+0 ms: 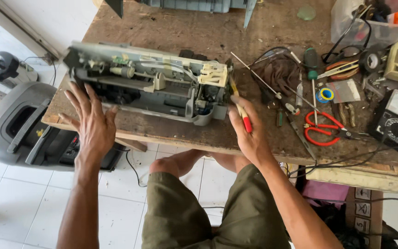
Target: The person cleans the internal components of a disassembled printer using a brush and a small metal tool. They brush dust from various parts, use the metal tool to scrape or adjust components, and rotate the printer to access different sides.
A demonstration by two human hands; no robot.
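The left hand (90,121) is hovering with its fingers (76,94) spread wide and flat, their tips just touching or nearly touching the near left edge of the stripped printer mechanism (148,83); whether they are pressing on it cannot be told; the right hand (249,131) is lying at the mechanism's right end, its fingers (237,107) loosely extended and clamping a screwdriver with a red and yellow handle (242,113) against the palm; the tool's shaft is pointing up past those fingertips toward the mechanism's cream plastic part. The mechanism is lying lengthwise on the worn wooden surface (263,27), just beyond both sets of fingers. Right of the right fingers, red-handled scissors (322,129) are lying, with a green-handled screwdriver (311,62) beyond them; a black meter (395,127) is sitting farther right. Left of the left fingers, down on the tiled floor, a grey printer housing (19,129) is standing.
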